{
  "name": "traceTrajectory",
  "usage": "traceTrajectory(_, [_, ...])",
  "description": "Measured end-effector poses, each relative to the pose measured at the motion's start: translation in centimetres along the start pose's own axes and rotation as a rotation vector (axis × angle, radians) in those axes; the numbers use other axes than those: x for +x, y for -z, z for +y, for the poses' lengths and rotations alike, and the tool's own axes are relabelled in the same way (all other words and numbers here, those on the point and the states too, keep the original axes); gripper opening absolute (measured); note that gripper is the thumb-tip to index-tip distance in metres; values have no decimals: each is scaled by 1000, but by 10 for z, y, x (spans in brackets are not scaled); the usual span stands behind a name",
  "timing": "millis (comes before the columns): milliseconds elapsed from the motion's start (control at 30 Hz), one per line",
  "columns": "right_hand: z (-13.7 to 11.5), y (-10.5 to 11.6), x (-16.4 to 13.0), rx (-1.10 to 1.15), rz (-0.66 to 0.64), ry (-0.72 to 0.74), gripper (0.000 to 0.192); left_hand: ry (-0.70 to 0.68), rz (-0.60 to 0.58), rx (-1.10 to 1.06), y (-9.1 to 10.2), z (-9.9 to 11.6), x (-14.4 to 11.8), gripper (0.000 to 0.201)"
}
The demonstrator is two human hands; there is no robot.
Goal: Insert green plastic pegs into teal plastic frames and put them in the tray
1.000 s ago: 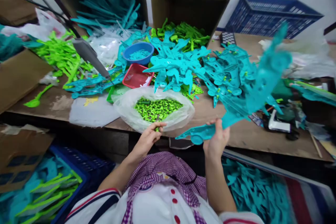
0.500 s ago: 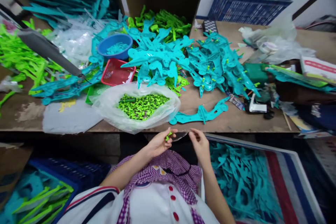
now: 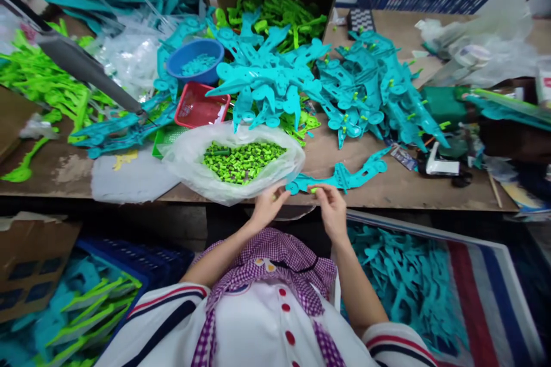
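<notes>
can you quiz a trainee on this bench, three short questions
1. True or false: the teal part nearest the hands lies flat on the bench.
2. What fills the clear bag? A) teal wheels B) green pegs C) red buttons
3. Which hand is closer to the bag, the left hand or the right hand?

Key: 1 true. 2 B. 3 the left hand.
</notes>
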State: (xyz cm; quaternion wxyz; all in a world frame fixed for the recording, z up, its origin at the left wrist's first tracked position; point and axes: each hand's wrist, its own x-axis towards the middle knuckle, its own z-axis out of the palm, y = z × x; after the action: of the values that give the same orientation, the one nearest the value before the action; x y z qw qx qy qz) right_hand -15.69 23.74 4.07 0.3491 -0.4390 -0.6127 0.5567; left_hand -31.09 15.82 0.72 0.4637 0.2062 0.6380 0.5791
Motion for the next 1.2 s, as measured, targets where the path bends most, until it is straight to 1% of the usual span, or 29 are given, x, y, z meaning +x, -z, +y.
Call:
traceTrajectory(33, [-2, 3, 2, 79, 32, -48, 23, -112, 62, 143, 4, -4, 6, 22])
traceTrajectory(67, [-5, 5, 6, 144, 41, -81, 25, -201, 96, 277, 6, -8, 12, 19])
traceTrajectory(100, [-6, 6, 10, 185, 30, -99, 28, -265, 105, 388, 8, -11, 18, 19])
traceTrajectory(167, [-6, 5, 22, 187, -41, -122, 32, -334, 90, 517, 8, -15, 26, 20])
traceTrajectory(267, [3, 6, 37, 130, -112, -197, 36, -394, 11, 597, 5, -15, 29, 28])
traceTrajectory(367, [13, 12, 37, 150, -88, -279, 37, -393, -46, 626, 6, -16, 23, 30])
traceTrajectory(433, [18, 15, 34, 146, -86, -277, 37, -369, -47, 639, 8, -19, 21, 27])
traceTrajectory(500, [21, 14, 35, 36, -119, -208, 35, -348, -48, 650, 9, -22, 22, 25])
traceTrajectory(567, [23, 13, 40, -151, -191, -85, 33, -333, -72, 674, 10, -24, 28, 24])
traceTrajectory(633, [25, 13, 46, -316, -278, 40, 35, -326, -103, 707, 9, -25, 35, 21])
traceTrajectory(700, [27, 16, 50, -409, -335, 132, 39, -337, -106, 744, 9, -24, 41, 22])
traceTrajectory(800, [30, 20, 53, -481, -367, 224, 35, -353, -79, 821, 10, -24, 45, 30])
traceTrajectory(900, [35, 21, 55, -519, -438, 307, 29, -347, -83, 928, 10, -26, 44, 35])
traceTrajectory(1033, [38, 21, 57, -527, -475, 357, 25, -358, -77, 1031, 11, -31, 44, 30])
traceTrajectory(1200, [35, 21, 59, -565, -452, 392, 24, -412, -70, 1025, 11, -35, 45, 25])
